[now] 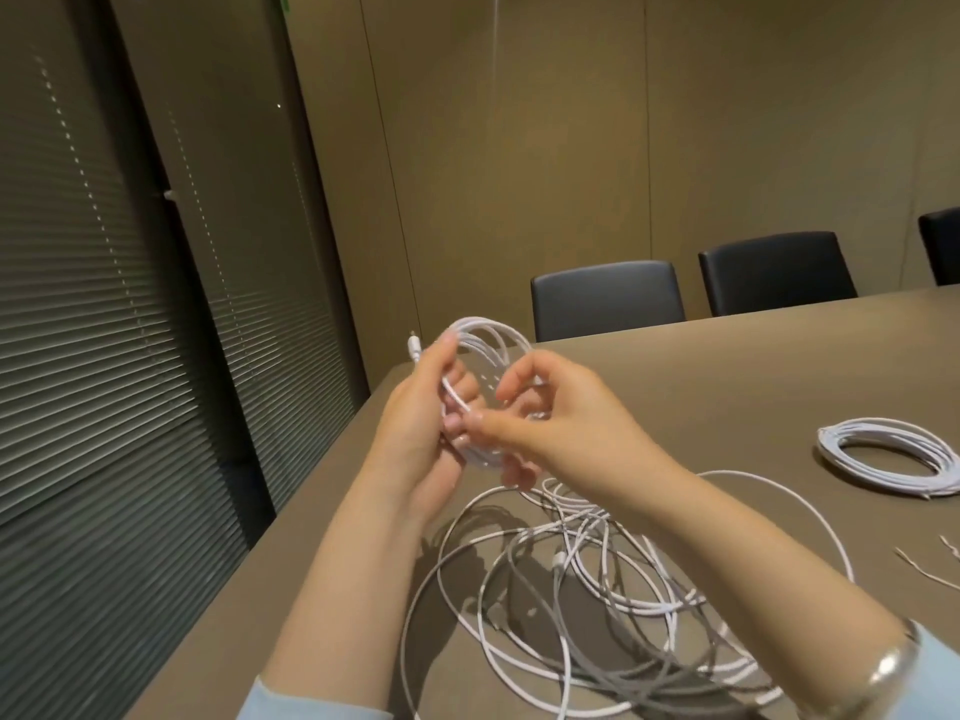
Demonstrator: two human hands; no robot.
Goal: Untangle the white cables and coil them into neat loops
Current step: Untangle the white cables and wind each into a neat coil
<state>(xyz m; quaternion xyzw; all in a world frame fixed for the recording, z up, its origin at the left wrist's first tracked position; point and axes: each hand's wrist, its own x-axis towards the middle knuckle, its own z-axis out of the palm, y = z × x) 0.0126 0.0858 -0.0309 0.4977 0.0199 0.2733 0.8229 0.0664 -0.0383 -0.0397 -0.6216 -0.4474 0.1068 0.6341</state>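
Observation:
My left hand (415, 413) grips a small coil of white cable (493, 332) held up above the table's left corner, with a plug end (413, 347) sticking out past my fingers. My right hand (561, 418) pinches a strand of that same coil close to the left fingers. From the coil the cable drops into a loose tangle of white cable (587, 589) spread on the table below my forearms. A finished coil of white cable (891, 459) lies flat on the table at the right.
The brown table (753, 366) runs off to the right, its left edge close to my left arm. Black chairs (605, 298) stand along the far side. Thin white ties (930, 563) lie at the right edge. Dark window blinds (104, 304) fill the left.

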